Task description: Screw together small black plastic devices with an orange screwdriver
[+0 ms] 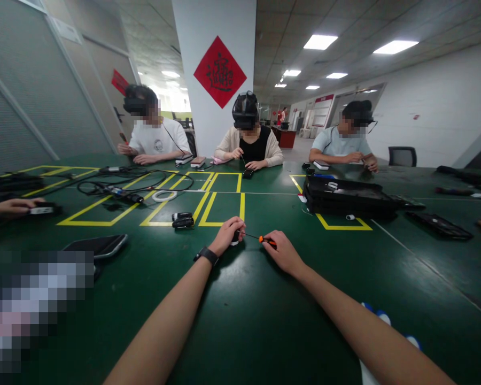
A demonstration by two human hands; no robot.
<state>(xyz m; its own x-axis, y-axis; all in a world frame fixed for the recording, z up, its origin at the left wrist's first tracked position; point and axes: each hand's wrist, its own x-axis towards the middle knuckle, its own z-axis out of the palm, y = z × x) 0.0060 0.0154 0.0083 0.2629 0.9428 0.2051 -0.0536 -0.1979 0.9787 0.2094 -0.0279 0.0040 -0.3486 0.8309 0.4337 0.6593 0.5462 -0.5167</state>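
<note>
My left hand (229, 235) is closed around a small black and white device (235, 238), mostly hidden by the fingers, just above or on the green table (232, 321). In my right hand (282, 251) is a screwdriver (268, 241) with an orange and black handle. Its thin shaft points left, and the tip reaches the device, though the exact contact point is too small to make out. Two small black devices (183, 220) lie side by side just left of my left hand.
Tangled black cables (120, 190) and a white ring (164, 196) lie at the left. A stack of black cases (344, 197) stands at the right, near a black flat item (439, 225). A phone-like slab (98, 246) is nearer left. Three people sit opposite; other hands show at both sides.
</note>
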